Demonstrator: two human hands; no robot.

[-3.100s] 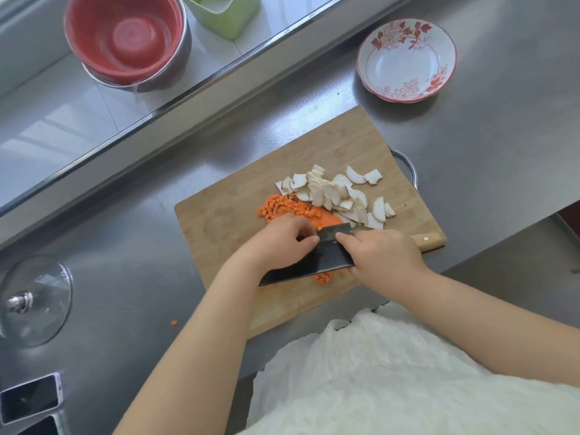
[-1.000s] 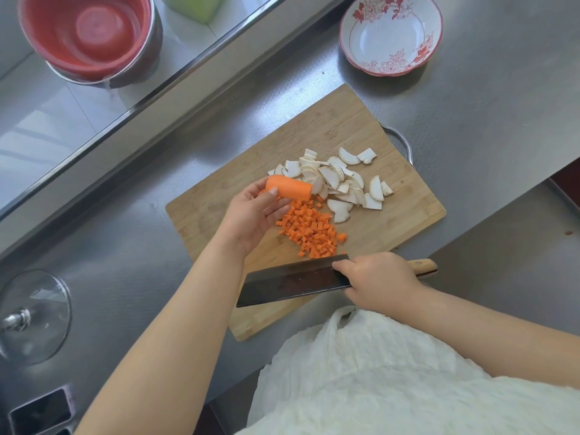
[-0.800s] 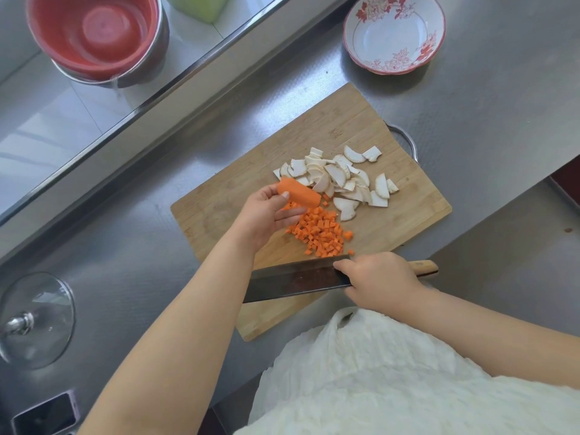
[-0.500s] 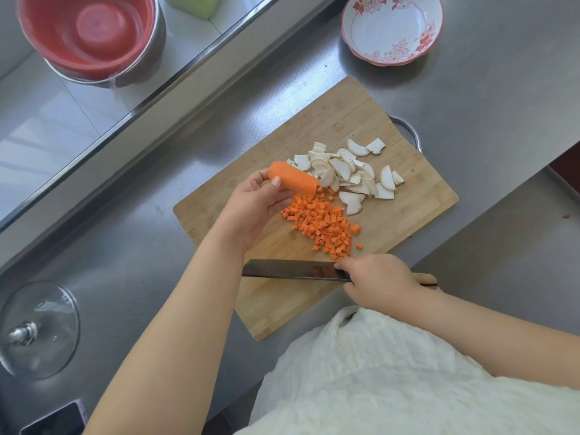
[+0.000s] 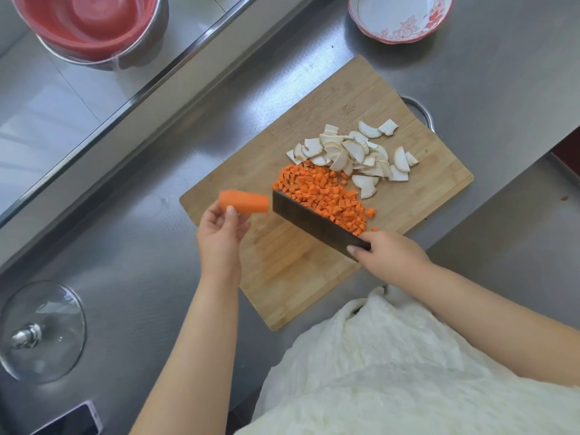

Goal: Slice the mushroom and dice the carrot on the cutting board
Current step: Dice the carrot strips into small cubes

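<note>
One carrot chunk [image 5: 244, 201] in left hand [image 5: 219, 234]

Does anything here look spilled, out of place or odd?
Nothing stands out. The diced carrot and mushroom slices sit in piles on the cutting board. The left hand holds an uncut carrot piece; the right hand grips the cleaver.

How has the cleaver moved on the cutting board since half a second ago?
Yes. The cleaver has swung from lying near the board's near edge to slanting against the diced carrot pile on the cutting board, gripped by the right hand.
</note>
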